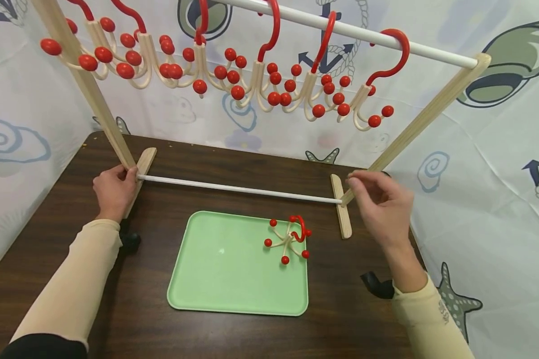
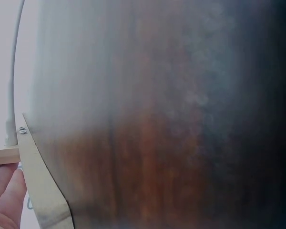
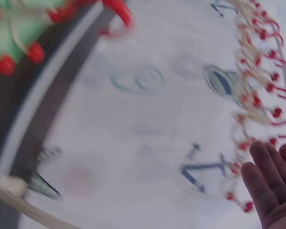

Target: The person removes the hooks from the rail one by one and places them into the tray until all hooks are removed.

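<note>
My left hand [image 1: 115,192] grips the foot of the left wooden post [image 1: 101,109] where it meets the base piece [image 1: 147,159], thumb near the lower white rod [image 1: 238,188]. In the left wrist view, its fingers [image 2: 12,195] lie beside the wood. My right hand [image 1: 384,204] is raised by the right wooden post [image 1: 413,127], bent in the head view and empty. Its fingers [image 3: 269,171] look loosely extended in the right wrist view. Several pale multi-arm hangers with red balls and red hooks hang from the upper white rod [image 1: 355,32].
A light green tray [image 1: 233,279] lies on the dark wood table [image 1: 130,319]. One more red-hooked hanger [image 1: 289,238] rests at its far right corner. The right base piece [image 1: 343,219] stands beyond it. Behind is a sea-patterned curtain [image 1: 170,109]. A black strap [image 1: 377,286] hangs by my right wrist.
</note>
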Tool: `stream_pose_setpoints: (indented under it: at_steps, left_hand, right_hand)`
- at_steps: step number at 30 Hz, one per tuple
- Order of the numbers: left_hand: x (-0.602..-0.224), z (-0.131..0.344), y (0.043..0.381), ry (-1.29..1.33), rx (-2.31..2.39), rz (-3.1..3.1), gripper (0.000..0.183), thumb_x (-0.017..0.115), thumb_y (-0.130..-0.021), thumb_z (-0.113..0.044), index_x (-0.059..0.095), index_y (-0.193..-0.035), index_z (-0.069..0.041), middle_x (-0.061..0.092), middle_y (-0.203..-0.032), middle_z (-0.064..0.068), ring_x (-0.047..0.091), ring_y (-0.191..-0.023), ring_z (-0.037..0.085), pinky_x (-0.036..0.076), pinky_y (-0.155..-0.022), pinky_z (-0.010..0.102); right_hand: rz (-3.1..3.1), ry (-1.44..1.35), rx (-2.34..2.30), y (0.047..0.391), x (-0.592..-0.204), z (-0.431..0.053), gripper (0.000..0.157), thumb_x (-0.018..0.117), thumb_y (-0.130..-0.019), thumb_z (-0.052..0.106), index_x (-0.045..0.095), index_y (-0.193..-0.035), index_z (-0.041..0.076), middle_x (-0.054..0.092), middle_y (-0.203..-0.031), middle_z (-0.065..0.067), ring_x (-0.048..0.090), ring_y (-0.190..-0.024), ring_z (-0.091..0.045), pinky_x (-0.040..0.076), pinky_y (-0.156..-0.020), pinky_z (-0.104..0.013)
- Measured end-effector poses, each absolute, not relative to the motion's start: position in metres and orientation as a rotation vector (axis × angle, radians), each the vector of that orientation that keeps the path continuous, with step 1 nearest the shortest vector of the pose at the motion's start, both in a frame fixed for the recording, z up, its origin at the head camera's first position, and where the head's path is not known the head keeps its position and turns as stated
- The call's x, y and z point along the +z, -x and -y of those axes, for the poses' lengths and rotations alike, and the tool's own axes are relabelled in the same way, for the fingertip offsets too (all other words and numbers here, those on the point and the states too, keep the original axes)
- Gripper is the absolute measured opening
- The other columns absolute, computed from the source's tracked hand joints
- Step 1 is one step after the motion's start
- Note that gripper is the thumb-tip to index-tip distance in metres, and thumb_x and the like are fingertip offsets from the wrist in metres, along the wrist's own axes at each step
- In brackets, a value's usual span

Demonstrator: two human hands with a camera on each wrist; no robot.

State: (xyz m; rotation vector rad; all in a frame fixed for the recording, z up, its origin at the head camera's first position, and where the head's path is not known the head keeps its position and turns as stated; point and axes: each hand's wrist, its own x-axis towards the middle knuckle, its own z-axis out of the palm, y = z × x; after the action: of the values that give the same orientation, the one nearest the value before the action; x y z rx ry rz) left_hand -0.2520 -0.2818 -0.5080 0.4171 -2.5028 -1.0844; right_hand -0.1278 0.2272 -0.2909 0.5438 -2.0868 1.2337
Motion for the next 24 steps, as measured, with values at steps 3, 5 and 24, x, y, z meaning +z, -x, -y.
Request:
stream_pose_setpoints:
  at_steps: [3, 5, 24]
  left_hand:
    - [-0.507, 0.282, 0.252, -0.428, -1.082, 2.512, 0.047, 0.050, -0.100, -0.038, 0.069, -0.113, 0.003, 0.069, -0.101, 0.027, 0.061, -0.090, 0.040, 0.041, -0.087, 0.054]
    - [-0.506, 0.282, 0.251, -0.433, -1.085, 2.521, 0.048, 0.050, -0.100, -0.039, 0.069, -0.113, 0.003, 0.068, -0.101, 0.027, 0.061, -0.091, 0.040, 0.041, -0.087, 0.054]
    - [-0.508, 0.280, 0.251, -0.397, -1.050, 2.474, 0.041, 0.054, -0.099, -0.036, 0.071, -0.104, 0.002, 0.070, -0.094, 0.025, 0.062, -0.089, 0.041, 0.038, -0.090, 0.053]
  right_hand:
    - [1.992, -0.493, 1.172, 0.145, -0.266, -0.235, 0.012, 0.067, -0.086, -0.007, 0.070, -0.096, -0.013, 0.070, -0.087, -0.024, 0.067, -0.074, -0.009, 0.050, -0.066, -0.018]
    - [1.961, -0.460, 1.098, 0.158, -0.253, -0.243, 0.014, 0.067, -0.088, 0.000, 0.072, -0.098, -0.009, 0.072, -0.091, -0.020, 0.068, -0.077, -0.009, 0.051, -0.073, -0.020]
    - [2.247, -0.227, 1.308, 0.224, -0.177, -0.269, 0.035, 0.065, -0.095, 0.024, 0.066, -0.128, 0.013, 0.068, -0.120, -0.005, 0.063, -0.109, -0.014, 0.044, -0.097, -0.026]
